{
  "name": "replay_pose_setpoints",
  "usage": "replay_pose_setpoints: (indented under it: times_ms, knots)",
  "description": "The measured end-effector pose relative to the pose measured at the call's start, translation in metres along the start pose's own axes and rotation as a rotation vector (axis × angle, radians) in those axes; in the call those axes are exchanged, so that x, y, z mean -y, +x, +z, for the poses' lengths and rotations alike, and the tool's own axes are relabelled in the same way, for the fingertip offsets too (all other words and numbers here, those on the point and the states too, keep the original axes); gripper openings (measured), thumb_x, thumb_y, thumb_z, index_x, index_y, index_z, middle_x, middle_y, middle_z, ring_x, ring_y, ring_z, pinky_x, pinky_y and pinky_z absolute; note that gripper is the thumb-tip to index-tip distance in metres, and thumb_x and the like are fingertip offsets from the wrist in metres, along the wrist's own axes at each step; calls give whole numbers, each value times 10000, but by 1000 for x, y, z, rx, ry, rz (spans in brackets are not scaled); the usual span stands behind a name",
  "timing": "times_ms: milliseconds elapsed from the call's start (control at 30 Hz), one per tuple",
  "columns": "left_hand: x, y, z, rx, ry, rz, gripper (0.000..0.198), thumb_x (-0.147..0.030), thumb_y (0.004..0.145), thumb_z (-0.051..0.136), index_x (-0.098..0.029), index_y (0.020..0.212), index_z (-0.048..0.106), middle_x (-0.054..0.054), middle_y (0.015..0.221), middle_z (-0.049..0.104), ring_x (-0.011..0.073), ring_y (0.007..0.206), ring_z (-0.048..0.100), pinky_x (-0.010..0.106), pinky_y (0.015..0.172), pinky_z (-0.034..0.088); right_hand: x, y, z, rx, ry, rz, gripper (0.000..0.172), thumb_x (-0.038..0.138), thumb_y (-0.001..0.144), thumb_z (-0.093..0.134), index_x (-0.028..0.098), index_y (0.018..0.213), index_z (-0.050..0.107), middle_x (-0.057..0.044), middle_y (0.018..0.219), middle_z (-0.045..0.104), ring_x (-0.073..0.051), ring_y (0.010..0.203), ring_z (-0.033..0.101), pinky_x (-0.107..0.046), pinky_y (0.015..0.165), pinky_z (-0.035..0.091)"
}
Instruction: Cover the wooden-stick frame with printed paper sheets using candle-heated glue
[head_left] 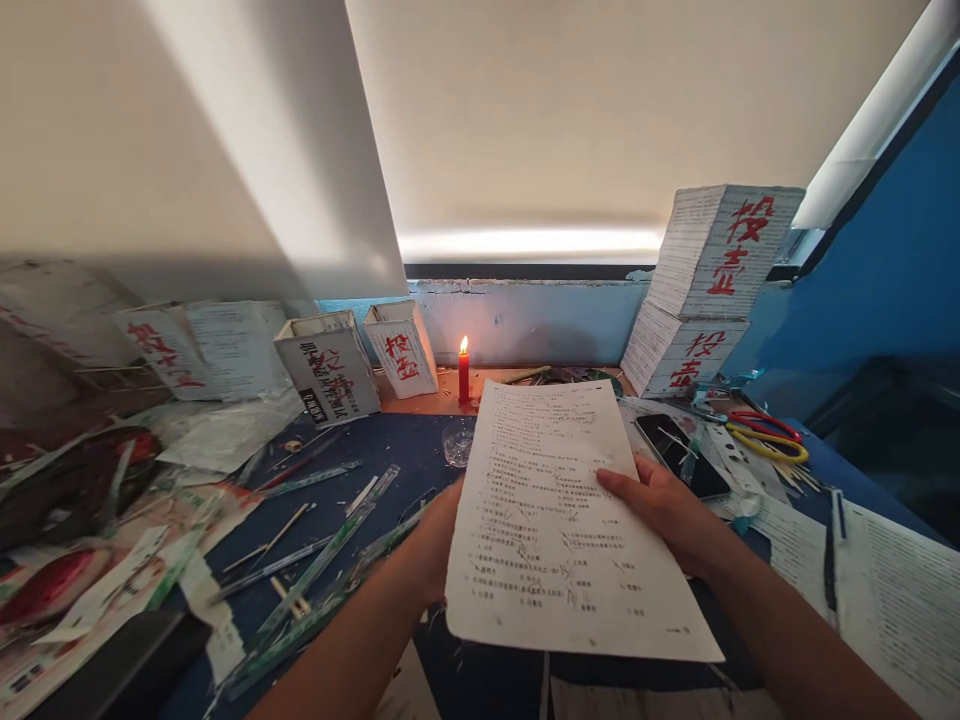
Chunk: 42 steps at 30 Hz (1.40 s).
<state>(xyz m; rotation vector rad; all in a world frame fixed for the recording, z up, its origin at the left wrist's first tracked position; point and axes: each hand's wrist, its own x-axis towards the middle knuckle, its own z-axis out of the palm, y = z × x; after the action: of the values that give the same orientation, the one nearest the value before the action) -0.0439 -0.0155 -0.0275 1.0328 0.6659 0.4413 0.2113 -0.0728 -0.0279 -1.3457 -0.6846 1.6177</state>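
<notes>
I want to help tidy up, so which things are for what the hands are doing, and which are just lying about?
Seems in use:
- printed sheet, held by the right hand; the left hand is mostly hidden behind it

Untouched, probably just around:
- phone
- glass dish
- stacked boxes
- lit candle, though its use is unclear
</notes>
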Motion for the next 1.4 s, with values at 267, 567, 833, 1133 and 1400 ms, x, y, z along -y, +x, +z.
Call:
replay_pose_setpoints:
  times_ms: [267, 567, 833, 1133, 1400]
  knots:
    - [-8, 2, -13, -60, -22, -7, 644, -702, 883, 512, -153, 1153, 712, 165, 966, 770, 317, 898, 732, 446, 794, 551, 2, -3, 2, -88, -40, -40, 444, 342, 837, 761, 242, 1220, 561, -140, 1100, 766, -318, 848, 770, -439, 655, 656]
    - [-13, -3, -23, -476, 523, 157, 257, -455, 731, 821, -238, 745, 686, 34, 652, 677, 215, 600, 579, 314, 540, 331, 0, 1, -10, -156, -127, -211, 702, 358, 810, 787, 274, 1377, 381, -110, 1057, 774, -301, 774, 763, -428, 593, 635]
    - [-43, -19, 28, -457, 1231, 484, 393, -594, 931, 537, -247, 1000, 708, 86, 1093, 711, 273, 967, 644, 410, 841, 470, -2, 6, -15, -66, -143, -274, 564, 373, 804, 774, 251, 1303, 542, -83, 999, 792, -264, 745, 762, -378, 589, 620]
    - [-17, 30, 42, -194, 1478, 332, 955, -763, 909, 341, -66, 1559, 293, 204, 1661, 137, 342, 1542, 74, 526, 1235, 116, -5, 12, -25, -178, -267, -385, 658, 429, 802, 770, 226, 1369, 504, -143, 1133, 746, -308, 871, 742, -443, 695, 617]
    - [-14, 34, 39, -200, 1511, 358, 1062, -832, 847, 366, -51, 1561, 272, 229, 1652, 113, 351, 1539, 35, 540, 1235, 75, 11, -6, -10, -341, -982, -918, 591, 466, 955, 563, 248, 1494, 461, -80, 1611, 369, -286, 1507, 258, -488, 1235, 203]
